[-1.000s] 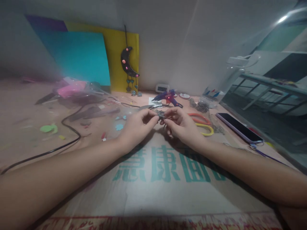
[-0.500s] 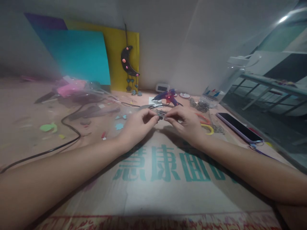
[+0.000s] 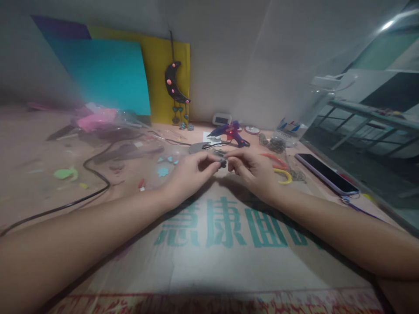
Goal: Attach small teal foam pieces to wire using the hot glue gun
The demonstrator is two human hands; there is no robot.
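The small dark grey piece [image 3: 223, 163] in my left grip [image 3: 188, 174] is too tiny to make out, and I cannot tell whether my right grip [image 3: 257, 172], partly hiding the curved orange and yellow handles [image 3: 289, 176], touches it. The thin black cable [image 3: 65, 205] runs off the left edge.

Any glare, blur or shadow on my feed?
Head view: bright glare at the upper right; green scrap blurred at left. Head view: shadows below the left hand and right hand; dark piece between them too unclear to identify.
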